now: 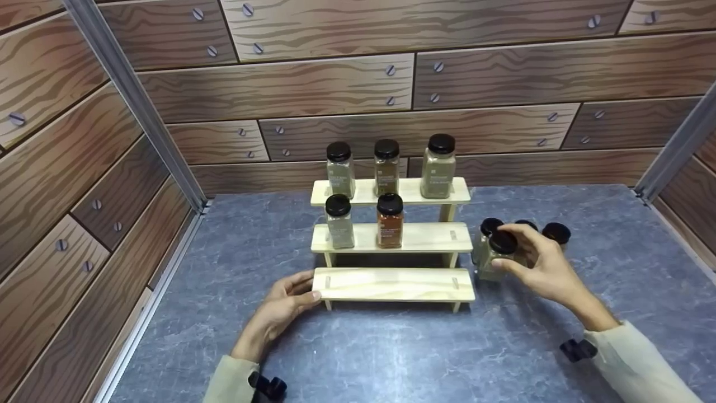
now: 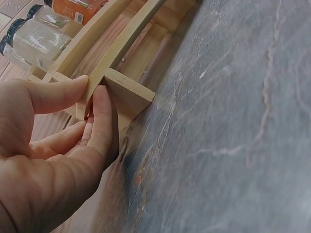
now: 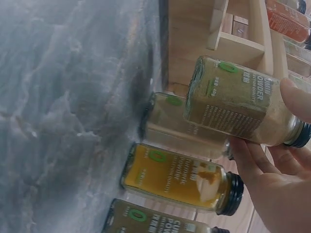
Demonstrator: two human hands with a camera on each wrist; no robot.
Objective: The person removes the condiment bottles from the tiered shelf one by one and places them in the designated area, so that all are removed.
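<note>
My left hand point(image 1: 282, 308) pinches the left end of the bottom tier of a three-tier light wooden rack point(image 1: 391, 284); in the left wrist view, thumb and fingers of the hand point(image 2: 63, 126) lie on both sides of the board point(image 2: 116, 51). To the right of the rack, my right hand point(image 1: 545, 268) grips a black-capped jar of cumin powder point(image 3: 233, 99) near its cap, tilted in the right wrist view and held off the table. Close by stand other jars, one with yellow powder point(image 3: 175, 179). The middle tier bears two jars, the top tier three.
A black-capped jar point(image 1: 556, 232) stands right of my right hand, with others partly hidden behind the fingers. Wood-patterned walls point(image 1: 335, 89) and metal corner posts point(image 1: 134, 101) enclose the grey marbled table point(image 1: 380, 352).
</note>
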